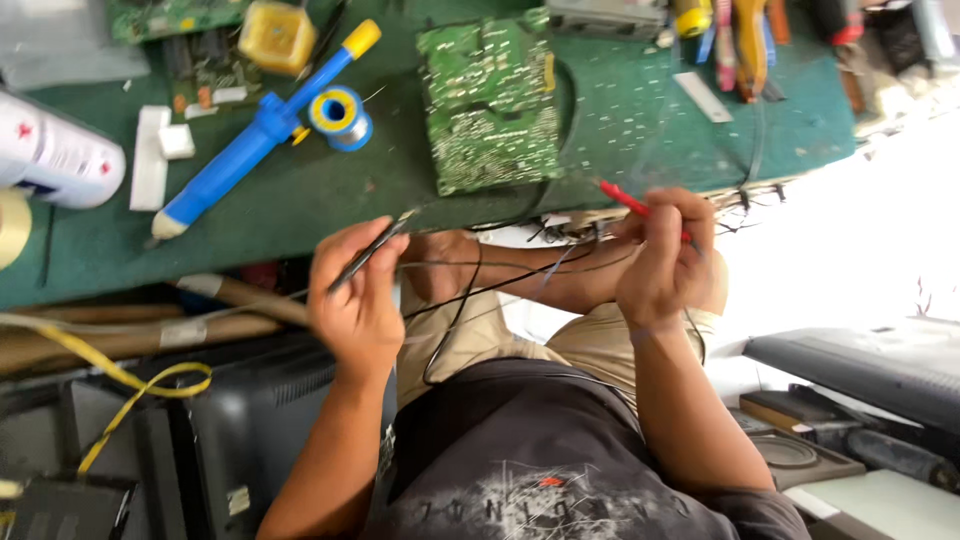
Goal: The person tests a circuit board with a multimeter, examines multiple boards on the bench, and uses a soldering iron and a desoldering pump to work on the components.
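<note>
My left hand (355, 300) grips a black test probe (372, 250) whose tip points up toward the green bench mat (300, 190). My right hand (665, 255) is closed on a red test probe (625, 200) that points up and left. Thin black leads (470, 285) run between both hands and hang over my lap. A green circuit board (490, 100) lies solder side up on the mat, just beyond the probe tips, with a black cable curving around its right edge.
A blue desoldering pump (260, 130), a solder spool (338, 112), a yellow tin (277, 35) and a white spray can (50, 155) lie left on the mat. Hand tools (740, 40) crowd the far right. Dark monitors (240, 420) stand below the bench.
</note>
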